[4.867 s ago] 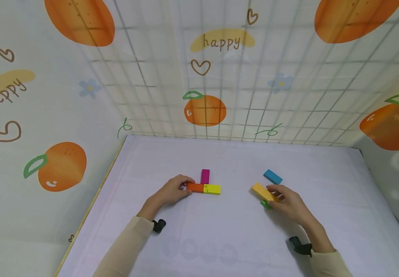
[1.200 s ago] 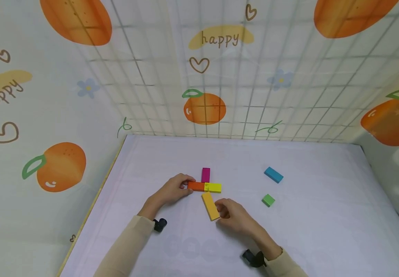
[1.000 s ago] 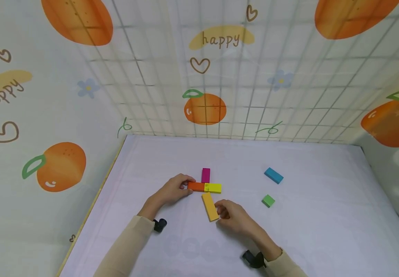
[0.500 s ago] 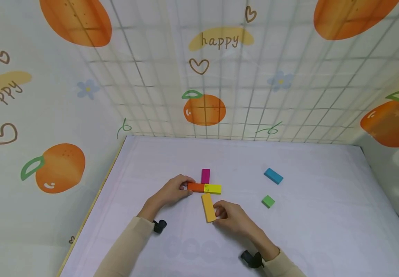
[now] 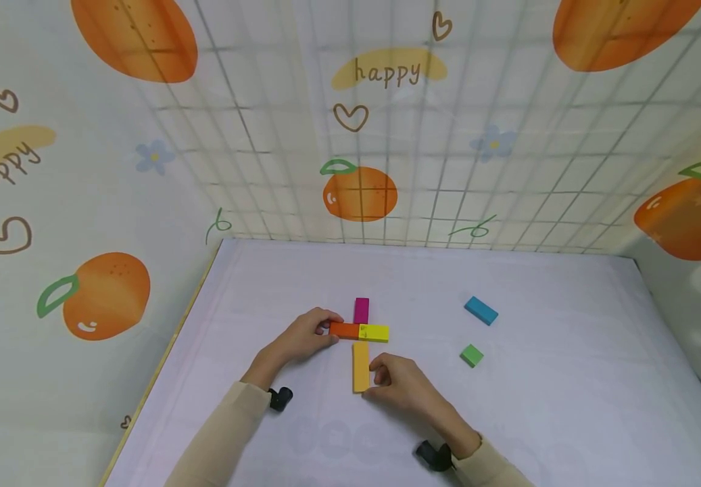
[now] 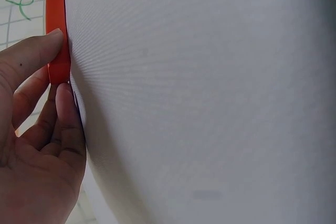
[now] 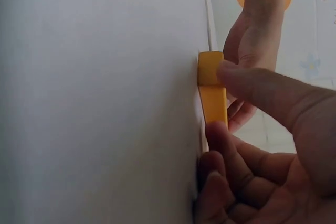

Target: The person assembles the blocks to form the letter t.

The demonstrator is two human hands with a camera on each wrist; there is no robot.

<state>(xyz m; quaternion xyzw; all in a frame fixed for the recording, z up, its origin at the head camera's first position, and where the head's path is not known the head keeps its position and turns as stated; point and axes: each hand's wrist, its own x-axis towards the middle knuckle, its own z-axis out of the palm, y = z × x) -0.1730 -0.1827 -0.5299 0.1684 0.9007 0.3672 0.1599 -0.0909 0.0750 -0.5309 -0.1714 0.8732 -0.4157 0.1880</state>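
My left hand (image 5: 301, 336) pinches the left end of a red-orange block (image 5: 344, 330), thumb on its near side; the same block (image 6: 56, 19) shows in the left wrist view. A bright yellow block (image 5: 374, 333) continues the row on the right. Behind their join, a magenta block (image 5: 361, 310) points away. My right hand (image 5: 407, 385) grips an amber-yellow block (image 5: 360, 368) from the right, below the row. In the right wrist view the thumb presses the near end of this amber block (image 7: 212, 69), with fingers along its side. Whether it touches the row, I cannot tell.
Apart to the right lie a blue block (image 5: 480, 310) and a small green block (image 5: 472, 355). The white tabletop (image 5: 569, 379) ends at a printed cloth wall (image 5: 253, 189) behind and at the sides.
My right hand has brought the amber block from the right side to below the row, then turned it from slanted to nearly straight. The left hand stays on the red-orange block.
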